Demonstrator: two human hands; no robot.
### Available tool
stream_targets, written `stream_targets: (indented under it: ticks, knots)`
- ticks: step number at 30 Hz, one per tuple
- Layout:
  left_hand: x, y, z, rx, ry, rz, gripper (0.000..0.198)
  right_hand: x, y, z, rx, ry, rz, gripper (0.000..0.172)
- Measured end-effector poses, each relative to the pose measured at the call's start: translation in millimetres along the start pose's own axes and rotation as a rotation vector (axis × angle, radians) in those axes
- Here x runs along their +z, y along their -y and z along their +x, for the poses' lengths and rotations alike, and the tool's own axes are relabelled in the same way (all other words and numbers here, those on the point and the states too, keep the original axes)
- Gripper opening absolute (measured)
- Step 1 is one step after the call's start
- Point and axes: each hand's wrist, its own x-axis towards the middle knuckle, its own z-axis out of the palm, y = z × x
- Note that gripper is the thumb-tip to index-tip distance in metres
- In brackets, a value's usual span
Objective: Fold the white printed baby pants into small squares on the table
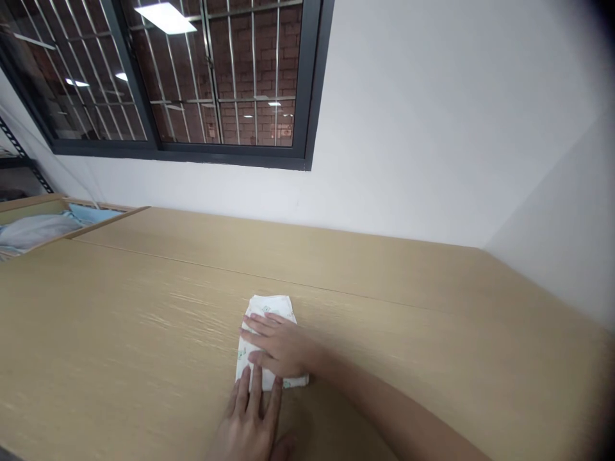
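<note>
A small folded white cloth [269, 306] with a faint green print lies on the wooden table [384, 282]. My right hand [278, 344] rests flat on top of it, fingers stretched out and pointing left. My left hand [250, 426] comes in from the bottom edge, fingers extended forward, with its fingertips touching the cloth's near edge. Neither hand grips anything.
A wooden box [52, 214] with pale blue and white fabric inside sits at the far left. A white wall with a dark-framed barred window [192, 83] stands behind the table. A second wall closes in on the right.
</note>
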Motion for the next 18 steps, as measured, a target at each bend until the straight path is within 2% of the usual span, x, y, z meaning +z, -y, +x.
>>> stream_targets:
  ticks: [3, 8, 12, 15, 18]
  knots:
    - [4.9, -3.1, -2.0, -0.034, 0.002, -0.026, 0.079, -7.2, -21.4, 6.9, 0.066, 0.007, -0.028, 0.059]
    - [6.6, -0.9, -3.4, -0.027, 0.024, -0.043, 0.054, -13.7, -32.5, 10.8, 0.102, -0.012, -0.025, 0.060]
    - [-8.6, 20.8, 8.4, 0.016, 0.080, -0.184, 0.044, -14.1, -26.5, 7.3, 0.116, -0.093, -0.080, 0.055]
    - [-23.7, 42.1, 19.7, -0.006, 0.195, -0.349, 0.038, -22.0, -13.9, -2.9, 0.142, -0.206, -0.102, 0.046]
    - [-32.5, 57.2, 27.8, -0.046, 0.291, -0.440, 0.029, -34.1, 3.0, -23.3, 0.159, -0.173, 0.015, 0.039]
